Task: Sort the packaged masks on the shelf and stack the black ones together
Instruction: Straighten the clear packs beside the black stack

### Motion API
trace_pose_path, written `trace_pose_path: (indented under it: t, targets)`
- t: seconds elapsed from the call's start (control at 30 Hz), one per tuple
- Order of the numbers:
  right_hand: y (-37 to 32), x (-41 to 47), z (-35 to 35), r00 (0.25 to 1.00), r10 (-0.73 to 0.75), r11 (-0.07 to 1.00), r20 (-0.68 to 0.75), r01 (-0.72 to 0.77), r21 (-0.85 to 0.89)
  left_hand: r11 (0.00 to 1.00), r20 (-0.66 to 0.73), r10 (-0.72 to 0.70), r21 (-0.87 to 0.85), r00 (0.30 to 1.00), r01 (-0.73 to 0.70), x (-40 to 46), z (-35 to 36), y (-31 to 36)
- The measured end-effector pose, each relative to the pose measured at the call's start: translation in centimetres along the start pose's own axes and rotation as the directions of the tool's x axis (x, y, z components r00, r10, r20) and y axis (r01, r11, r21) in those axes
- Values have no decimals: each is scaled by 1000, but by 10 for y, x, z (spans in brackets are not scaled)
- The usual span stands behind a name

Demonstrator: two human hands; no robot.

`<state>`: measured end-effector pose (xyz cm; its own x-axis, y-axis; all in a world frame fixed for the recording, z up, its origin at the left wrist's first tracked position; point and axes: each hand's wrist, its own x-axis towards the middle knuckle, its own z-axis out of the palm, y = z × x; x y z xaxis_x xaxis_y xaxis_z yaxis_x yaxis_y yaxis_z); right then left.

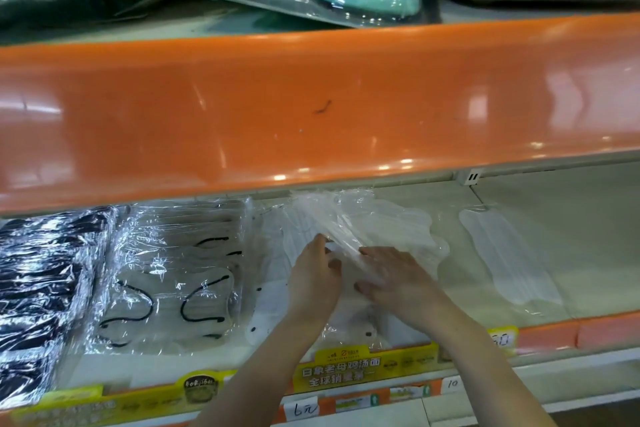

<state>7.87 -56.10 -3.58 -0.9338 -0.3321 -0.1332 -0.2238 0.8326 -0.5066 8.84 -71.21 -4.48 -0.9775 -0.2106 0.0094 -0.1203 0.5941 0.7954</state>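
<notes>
Both hands (349,274) seemingly grip a clear packet of white masks (349,222).

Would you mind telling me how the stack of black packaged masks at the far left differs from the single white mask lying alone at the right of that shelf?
The stack of black packaged masks is dark and piled several deep; the single white mask is pale and lies alone. The black stack shows glossy, crinkled wrap, while any wrap on the white mask is hard to make out. Both lie flat on the same cream-coloured shelf, untouched by either hand.
</notes>
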Motion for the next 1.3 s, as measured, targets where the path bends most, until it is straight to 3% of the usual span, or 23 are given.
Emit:
trace_pose_path:
  t: [0.13,0.2,0.3,0.37,0.43,0.6,0.73,0.87,0.93,1.0,1.07,1.1,1.2,1.3]
  targets:
    - [-7,-8,10,986,-3,993,168,23,-112,932,11,-148,-332,989,143,7,-2,12]
    - [-5,-8,18,985,6,992,171,15,-124,865,76,-186,-460,980,200,8,-4,21]
    - [4,-5,25,987,-103,988,-125,86,-129,741,192,-207,-610,959,281,7,-8,30]
    - [11,-3,19,967,-50,999,-250,48,-13,732,184,-202,-625,962,273,9,-9,30]
    - [14,-1,11,961,28,999,-274,-16,45,771,148,-224,-578,963,268,11,-8,26]
    - [10,3,-8,956,224,969,-190,-198,146,692,210,-366,-590,907,416,11,0,17]
    - [16,11,-9,921,358,927,-156,-330,178,662,277,-325,-616,904,427,10,2,24]
    - [20,16,-12,909,394,910,-135,-365,196,618,325,-302,-649,896,444,12,8,34]
    - [21,18,-12,916,371,921,-154,-342,187,759,290,-260,-529,921,380,11,13,36]
    - [17,16,-15,918,352,927,-184,-315,205,987,210,-81,-119,974,108,8,20,31]
    - [14,16,-18,914,358,922,-191,-313,229,931,238,140,298,961,-210,6,26,20]
    - [13,16,-19,912,364,918,-190,-316,240,876,275,164,402,947,-268,4,28,17]
    - [11,16,-19,910,365,917,-199,-315,244,772,306,124,568,944,-285,1,28,10]
    - [10,15,-19,910,361,922,-202,-316,224,699,237,122,668,964,-253,1,21,5]
